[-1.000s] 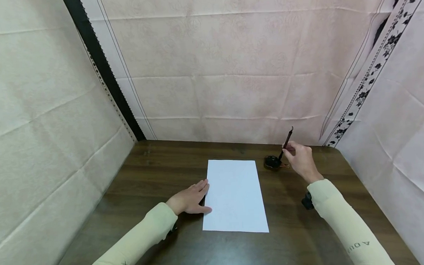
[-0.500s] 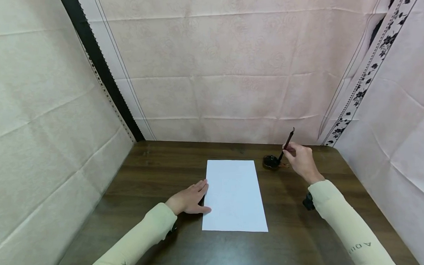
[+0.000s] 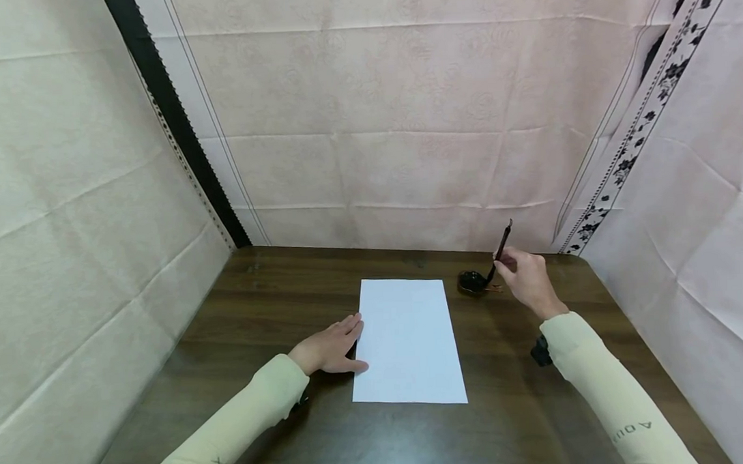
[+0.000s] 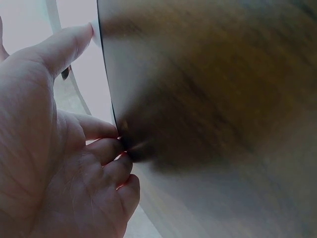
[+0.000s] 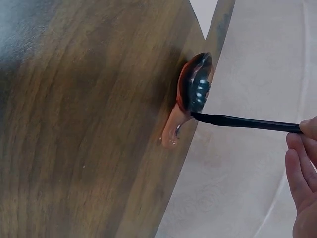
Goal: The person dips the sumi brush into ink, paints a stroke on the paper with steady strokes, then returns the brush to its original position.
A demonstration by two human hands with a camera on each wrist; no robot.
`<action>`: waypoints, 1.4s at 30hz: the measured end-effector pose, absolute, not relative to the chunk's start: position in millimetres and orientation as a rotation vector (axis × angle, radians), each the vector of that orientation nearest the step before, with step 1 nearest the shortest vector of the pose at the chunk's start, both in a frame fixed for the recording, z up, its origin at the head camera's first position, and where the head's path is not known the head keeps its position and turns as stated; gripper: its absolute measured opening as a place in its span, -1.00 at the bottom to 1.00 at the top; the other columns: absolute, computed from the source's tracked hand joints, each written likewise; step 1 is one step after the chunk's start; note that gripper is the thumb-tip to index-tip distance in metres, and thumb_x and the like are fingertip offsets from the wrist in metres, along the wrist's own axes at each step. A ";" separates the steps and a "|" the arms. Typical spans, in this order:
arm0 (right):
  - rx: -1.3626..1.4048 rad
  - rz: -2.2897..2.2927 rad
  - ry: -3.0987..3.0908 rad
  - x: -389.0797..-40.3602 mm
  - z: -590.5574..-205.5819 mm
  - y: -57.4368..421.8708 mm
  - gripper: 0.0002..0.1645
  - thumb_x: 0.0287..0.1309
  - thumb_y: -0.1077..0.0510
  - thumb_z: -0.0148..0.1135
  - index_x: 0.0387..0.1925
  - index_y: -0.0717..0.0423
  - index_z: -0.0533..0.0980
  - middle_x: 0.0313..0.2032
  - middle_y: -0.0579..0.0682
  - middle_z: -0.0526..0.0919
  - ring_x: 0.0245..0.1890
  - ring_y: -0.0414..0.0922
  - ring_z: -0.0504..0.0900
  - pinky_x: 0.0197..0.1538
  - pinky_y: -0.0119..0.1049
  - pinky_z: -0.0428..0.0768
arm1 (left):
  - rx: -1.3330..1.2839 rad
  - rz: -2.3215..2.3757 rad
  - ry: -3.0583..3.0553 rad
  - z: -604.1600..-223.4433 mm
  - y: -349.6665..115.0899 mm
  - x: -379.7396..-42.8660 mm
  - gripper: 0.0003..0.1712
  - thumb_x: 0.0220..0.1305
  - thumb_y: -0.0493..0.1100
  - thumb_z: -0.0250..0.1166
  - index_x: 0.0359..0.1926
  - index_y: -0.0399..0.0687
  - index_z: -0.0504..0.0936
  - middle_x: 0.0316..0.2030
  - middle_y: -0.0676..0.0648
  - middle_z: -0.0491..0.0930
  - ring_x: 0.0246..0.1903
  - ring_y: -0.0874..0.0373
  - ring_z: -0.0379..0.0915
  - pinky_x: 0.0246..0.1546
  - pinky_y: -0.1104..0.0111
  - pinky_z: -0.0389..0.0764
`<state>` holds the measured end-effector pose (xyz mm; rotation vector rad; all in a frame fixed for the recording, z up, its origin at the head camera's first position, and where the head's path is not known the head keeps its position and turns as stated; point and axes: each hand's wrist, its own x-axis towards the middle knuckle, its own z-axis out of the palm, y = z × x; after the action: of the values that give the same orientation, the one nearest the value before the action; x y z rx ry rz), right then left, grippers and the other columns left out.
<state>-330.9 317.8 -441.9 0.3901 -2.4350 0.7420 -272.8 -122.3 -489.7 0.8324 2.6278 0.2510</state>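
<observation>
My right hand (image 3: 529, 281) pinches a dark writing brush (image 3: 501, 246) by its handle. In the right wrist view the black bristles (image 5: 210, 119) meet the near rim of a small spoon-shaped dish (image 5: 179, 119). The dish is orange-brown and see-through, with a glossy black liquid, apparently ink (image 5: 200, 87), in its bowl. My left hand (image 3: 331, 346) rests with spread fingers along the left edge of a blank white sheet of paper (image 3: 406, 340). Thumb and fingertips touch that edge, as the left wrist view also shows. The sheet lies flat, left of the dish.
A dark brown wooden table (image 3: 258, 318) bears everything. Pale cloth hangs behind it (image 3: 369, 157) and on both sides, the right one with a black floral border (image 3: 636, 154). The dish sits near the table's far edge.
The brush handle has tilted slightly over the dish. Otherwise both hands, the paper and the dish keep their places; the head view has drifted a little.
</observation>
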 end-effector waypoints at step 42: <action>0.360 0.730 -2.435 -340.8 -449.3 316.9 -0.91 0.38 0.33 0.33 -0.15 0.30 0.68 -0.20 0.28 0.82 -0.16 0.22 0.82 -0.07 0.17 0.75 | 0.833 0.239 2.634 -494.0 -122.4 -275.5 0.12 0.45 0.39 0.21 0.68 -0.22 0.04 0.72 -0.18 -0.09 0.71 -0.07 -0.15 0.69 0.06 0.08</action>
<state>-340.8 316.9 -449.3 0.3596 -2.4355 0.7305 -275.5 -122.4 -494.0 0.8334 2.6339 0.2388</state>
